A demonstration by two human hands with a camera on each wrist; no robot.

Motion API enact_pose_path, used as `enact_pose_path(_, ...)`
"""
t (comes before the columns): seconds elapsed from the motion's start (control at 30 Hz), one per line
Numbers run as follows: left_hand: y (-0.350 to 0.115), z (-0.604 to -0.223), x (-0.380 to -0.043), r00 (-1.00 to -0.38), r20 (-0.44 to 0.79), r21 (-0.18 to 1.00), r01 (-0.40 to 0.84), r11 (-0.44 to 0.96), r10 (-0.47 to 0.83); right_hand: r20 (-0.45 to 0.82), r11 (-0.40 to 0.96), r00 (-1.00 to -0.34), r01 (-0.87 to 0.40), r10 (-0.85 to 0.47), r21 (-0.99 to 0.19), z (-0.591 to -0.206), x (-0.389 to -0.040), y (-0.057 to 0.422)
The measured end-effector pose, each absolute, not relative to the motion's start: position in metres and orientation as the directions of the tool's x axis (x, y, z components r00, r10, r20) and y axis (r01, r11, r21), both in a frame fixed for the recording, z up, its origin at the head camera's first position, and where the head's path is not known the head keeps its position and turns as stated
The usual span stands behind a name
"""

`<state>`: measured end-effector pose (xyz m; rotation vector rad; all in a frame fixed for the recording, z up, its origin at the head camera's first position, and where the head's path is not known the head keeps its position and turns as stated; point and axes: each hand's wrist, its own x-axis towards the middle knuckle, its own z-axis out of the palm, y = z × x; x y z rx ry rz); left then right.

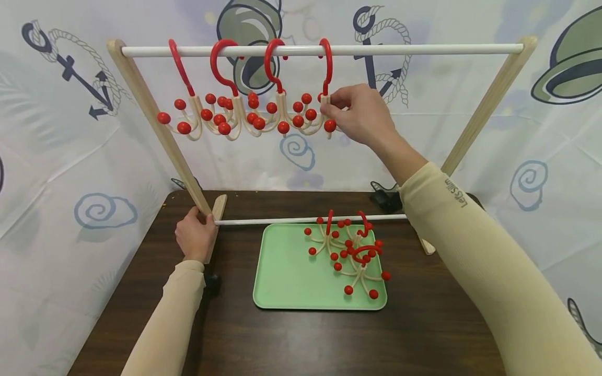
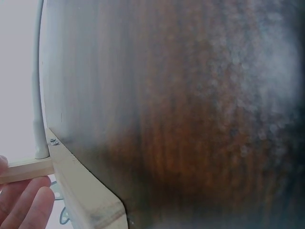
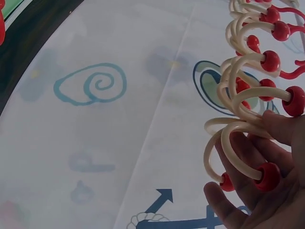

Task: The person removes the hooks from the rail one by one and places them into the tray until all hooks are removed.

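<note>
My right hand (image 1: 359, 115) pinches the cream stem of a multi-arm hanger (image 1: 328, 65), whose red hook is over the white top rod (image 1: 423, 49). In the right wrist view, its curved arm (image 3: 228, 148) with a red ball end passes in front of the fingers. More hangers of this kind hang in a row to its left, among them the leftmost hanger (image 1: 181, 68). Low on the left, my left hand (image 1: 195, 235) grips the wooden upright (image 1: 164, 125) of the rack. Fingers (image 2: 33, 202) lie around this wood in the left wrist view.
On the dark table (image 1: 282, 344) lies a green tray (image 1: 287, 282), with three hangers at its right side, one with its red hook (image 1: 330, 222) upward. A lower white rod (image 1: 244, 222) crosses behind the tray. The right upright (image 1: 489, 109) leans outward. A patterned cloth hangs behind.
</note>
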<state>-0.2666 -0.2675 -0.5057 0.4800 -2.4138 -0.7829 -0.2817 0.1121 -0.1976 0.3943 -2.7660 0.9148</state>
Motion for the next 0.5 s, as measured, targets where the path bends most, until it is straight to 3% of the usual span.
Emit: enact_pose_path(0.5, -0.264, -0.502, -0.264, -0.796, 0.354, 0.634, -0.181, 0.752, -0.490, 0.359, 0.736, -0.921, -0.347, -0.150, -0.582, -0.190, -0.272, 0.124)
